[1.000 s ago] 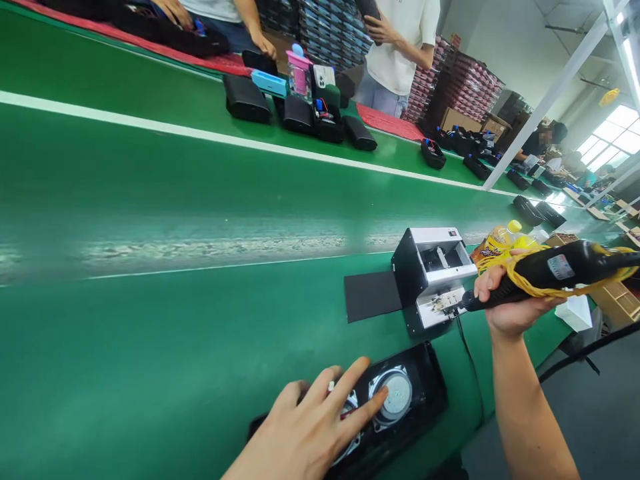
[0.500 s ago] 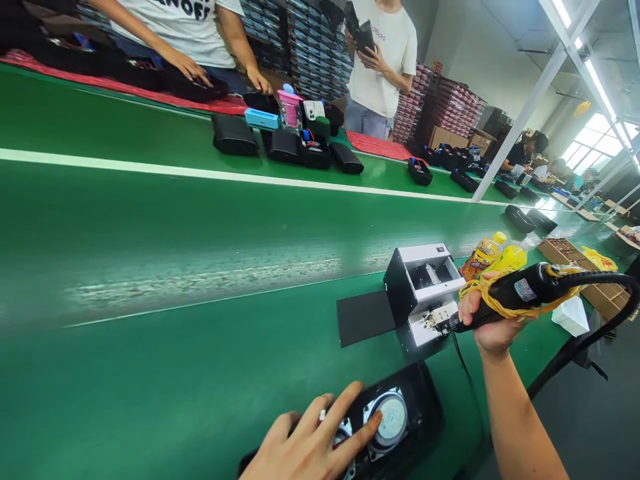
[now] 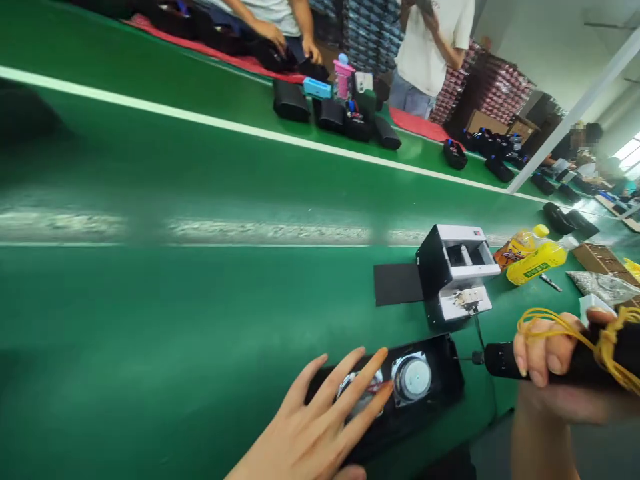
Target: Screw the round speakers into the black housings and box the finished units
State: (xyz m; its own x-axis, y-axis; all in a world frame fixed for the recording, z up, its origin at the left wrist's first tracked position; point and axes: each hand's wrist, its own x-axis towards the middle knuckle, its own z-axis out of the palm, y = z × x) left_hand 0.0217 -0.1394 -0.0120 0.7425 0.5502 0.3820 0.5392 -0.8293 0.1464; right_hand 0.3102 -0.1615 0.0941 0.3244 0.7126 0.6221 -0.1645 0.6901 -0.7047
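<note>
A black speaker housing (image 3: 440, 383) with two round silver drivers lies face up at the near edge of the green conveyor belt (image 3: 200, 313). My left hand (image 3: 320, 427) rests flat on its left part, fingers spread over one driver. My right hand (image 3: 555, 363) is wrapped round a black electric screwdriver (image 3: 505, 361) bound with yellow cord, held level, its tip close to the housing's right end. Just beyond stands a small grey and black screw feeder box (image 3: 457, 270).
A black mat (image 3: 397, 283) lies left of the feeder box. Two yellow drink bottles (image 3: 535, 260) and a cardboard tray (image 3: 600, 257) sit to the right. Across the belt are several black speaker casings (image 3: 330, 113), a pink bottle (image 3: 343, 77) and other people working.
My right hand has drawn the screwdriver down and away from the feeder box to the housing's right end. My left hand stays on the housing. The view has shifted.
</note>
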